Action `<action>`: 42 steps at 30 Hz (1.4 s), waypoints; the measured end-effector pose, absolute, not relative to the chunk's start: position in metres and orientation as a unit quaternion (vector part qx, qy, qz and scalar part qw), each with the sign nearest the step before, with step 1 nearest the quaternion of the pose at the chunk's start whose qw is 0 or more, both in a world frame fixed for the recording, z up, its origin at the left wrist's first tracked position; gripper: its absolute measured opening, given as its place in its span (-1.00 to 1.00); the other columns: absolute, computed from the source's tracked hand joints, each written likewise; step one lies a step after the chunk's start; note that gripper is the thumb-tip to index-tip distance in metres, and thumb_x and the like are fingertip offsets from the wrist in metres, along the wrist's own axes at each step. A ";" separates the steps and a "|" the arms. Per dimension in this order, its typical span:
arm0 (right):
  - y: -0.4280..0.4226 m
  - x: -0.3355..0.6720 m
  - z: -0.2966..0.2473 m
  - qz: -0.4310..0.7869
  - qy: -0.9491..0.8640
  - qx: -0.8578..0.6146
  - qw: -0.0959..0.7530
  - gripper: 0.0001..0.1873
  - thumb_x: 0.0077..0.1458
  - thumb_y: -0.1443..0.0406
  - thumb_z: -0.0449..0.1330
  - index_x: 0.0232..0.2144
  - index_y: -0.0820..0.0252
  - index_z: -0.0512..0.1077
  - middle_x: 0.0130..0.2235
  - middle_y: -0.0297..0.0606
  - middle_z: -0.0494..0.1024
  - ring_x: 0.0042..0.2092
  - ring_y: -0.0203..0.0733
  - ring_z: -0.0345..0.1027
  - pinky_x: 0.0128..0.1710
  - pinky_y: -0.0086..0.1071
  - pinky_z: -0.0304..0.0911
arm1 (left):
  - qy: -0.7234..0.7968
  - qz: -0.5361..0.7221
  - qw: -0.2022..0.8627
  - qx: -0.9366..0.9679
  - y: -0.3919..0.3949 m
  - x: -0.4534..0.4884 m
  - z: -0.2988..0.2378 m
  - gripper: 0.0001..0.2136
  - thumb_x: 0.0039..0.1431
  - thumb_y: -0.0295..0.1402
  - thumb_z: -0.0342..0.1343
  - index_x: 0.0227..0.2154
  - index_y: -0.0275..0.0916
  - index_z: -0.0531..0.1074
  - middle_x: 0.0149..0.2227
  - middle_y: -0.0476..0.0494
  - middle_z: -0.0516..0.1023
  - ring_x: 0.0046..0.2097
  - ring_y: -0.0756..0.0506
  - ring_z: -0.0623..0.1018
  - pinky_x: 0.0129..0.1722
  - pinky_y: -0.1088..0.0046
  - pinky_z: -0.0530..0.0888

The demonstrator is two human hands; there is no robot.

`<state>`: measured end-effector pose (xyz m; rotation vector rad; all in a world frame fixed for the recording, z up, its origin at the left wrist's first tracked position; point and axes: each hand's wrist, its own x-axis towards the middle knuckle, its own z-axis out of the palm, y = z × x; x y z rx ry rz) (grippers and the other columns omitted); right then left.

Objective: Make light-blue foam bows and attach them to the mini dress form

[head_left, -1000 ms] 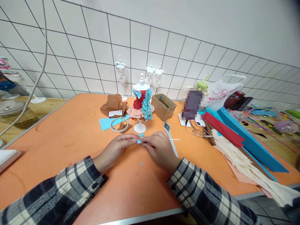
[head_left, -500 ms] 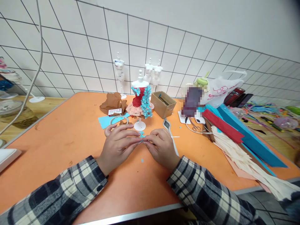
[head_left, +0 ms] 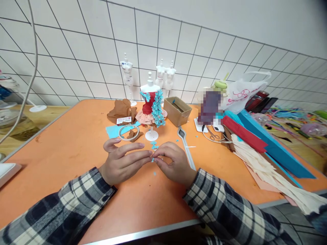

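Note:
My left hand [head_left: 125, 162] and my right hand [head_left: 173, 162] meet above the middle of the table. Between their fingertips is a small piece of blue crepe paper [head_left: 152, 160]. My right thumb and index finger pinch it, while my left thumb and index finger close on it from the other side; my other left fingers are spread. Small blue paper pieces [head_left: 154, 144] lie just beyond the fingertips. Behind them stands a small dress form [head_left: 150, 89] wearing a red bodice, a ruffled peach skirt and a band of blue paper petals.
On the left are a ring of tape [head_left: 120, 133], blue paper [head_left: 111, 131] and crumpled brown paper [head_left: 119, 111]. A cardboard box [head_left: 176, 115] and a grey strap-like object [head_left: 188, 154] lie to the right. Farther right are scissors [head_left: 213, 135] and rolled red paper [head_left: 245, 134].
My hands have shifted slightly, and the left fingers are spread wider. More of the blue piece and the ring of tape shows now. The camera view has moved a little.

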<state>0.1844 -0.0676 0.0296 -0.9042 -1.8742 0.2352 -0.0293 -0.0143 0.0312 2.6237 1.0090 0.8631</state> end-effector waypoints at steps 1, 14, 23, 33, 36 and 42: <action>-0.068 0.184 0.029 0.103 -0.775 -0.371 0.501 -0.95 0.13 0.34 0.16 -0.35 0.14 0.44 -0.34 -0.26 0.53 -0.27 -0.23 0.40 -0.23 -0.32 0.32 | 0.342 0.292 0.107 0.887 -0.014 -0.030 0.031 -0.91 0.07 -0.23 0.20 -0.43 0.18 0.59 -0.36 0.06 0.67 -0.15 -0.21 0.56 0.16 0.01 0.02; -0.068 0.185 0.031 0.296 -0.679 -0.415 0.528 -0.69 -0.02 0.18 0.28 -0.21 0.14 0.40 -0.30 -0.28 0.41 -0.35 -0.30 0.28 -0.39 -0.41 0.27 | 0.354 0.482 0.200 0.776 -0.028 -0.004 0.035 -0.87 0.13 -0.25 0.15 -0.46 -0.11 0.55 -0.31 -0.10 0.61 -0.10 -0.16 0.52 0.05 0.20 0.36; -0.061 0.178 0.027 0.483 -0.518 -0.475 0.522 -0.78 -0.07 0.15 0.28 -0.44 0.17 0.41 -0.50 -0.38 0.40 -0.54 -0.37 0.20 -0.61 -0.49 0.11 | 0.434 0.435 0.428 0.663 -0.024 0.009 0.026 -0.77 0.00 -0.13 0.27 -0.41 -0.18 0.58 -0.27 -0.13 0.63 -0.15 -0.18 0.56 -0.06 0.31 0.45; -0.057 0.180 0.017 0.432 -0.545 -0.505 0.511 -0.83 -0.03 0.22 0.24 -0.39 0.18 0.39 -0.51 -0.42 0.38 -0.54 -0.39 0.19 -0.55 -0.49 0.11 | 0.478 0.393 0.445 0.647 -0.021 0.010 0.024 -0.75 -0.07 -0.11 0.30 -0.43 -0.19 0.57 -0.34 -0.10 0.64 -0.23 -0.17 0.57 -0.13 0.34 0.47; -0.057 0.182 0.018 0.391 -0.573 -0.500 0.518 -0.70 -0.02 0.26 0.23 -0.17 0.15 0.39 -0.31 -0.35 0.42 -0.50 -0.41 0.21 -0.54 -0.50 0.16 | 0.468 0.382 0.433 0.669 -0.020 0.010 0.024 -0.78 -0.04 -0.14 0.28 -0.46 -0.20 0.56 -0.36 -0.10 0.62 -0.27 -0.14 0.56 -0.18 0.37 0.46; -0.056 0.182 0.020 0.273 -0.631 -0.511 0.515 -0.95 -0.05 0.30 0.27 -0.47 0.17 0.49 -0.32 -0.28 0.40 -0.37 -0.32 0.21 -0.42 -0.45 0.21 | 0.432 0.367 0.371 0.735 -0.025 0.012 0.027 -0.81 0.02 -0.16 0.24 -0.50 -0.18 0.55 -0.37 -0.10 0.59 -0.29 -0.12 0.55 -0.22 0.41 0.44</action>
